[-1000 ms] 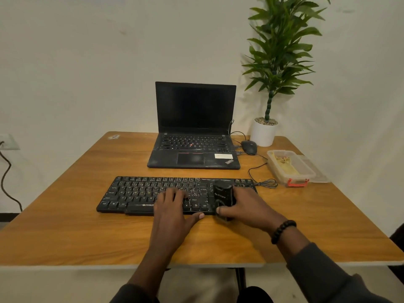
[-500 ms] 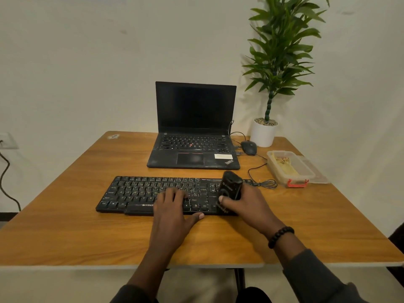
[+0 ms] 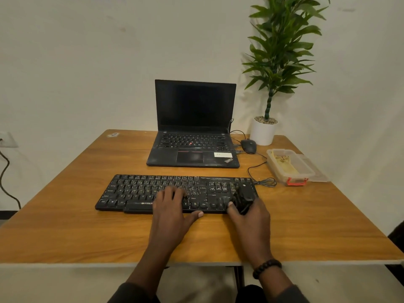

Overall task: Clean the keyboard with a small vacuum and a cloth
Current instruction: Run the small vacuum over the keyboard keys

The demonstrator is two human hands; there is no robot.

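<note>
Sleeves are seen at the near edge, at 6 o'clock, with a beaded bracelet [image 3: 267, 268] worn on the right wrist. The left hand [image 3: 170, 212] is laid flat on the near middle of the keyboard [image 3: 140, 191], its fingers [image 3: 172, 191] straight and slightly spread over the keys, the thumb stretched along the front edge. At 3 o'clock of it, the right hand [image 3: 251, 219] is wrapped round the small vacuum [image 3: 244, 196], a black unit set on the keyboard's right end over the number pad; the thumb is pressed against its left side, and the other fingers are hidden behind it. The keyboard lies across the centre of the wooden table [image 3: 65, 226]. Its coiled cable [image 3: 265, 182] is seen at its far right corner. Farther off, at 12 o'clock, an open laptop [image 3: 194, 125] with a dark screen is placed. At 1 o'clock a mouse [image 3: 248, 145], a potted plant [image 3: 265, 130] and a clear plastic box [image 3: 290, 167] with a red clasp are set.
</note>
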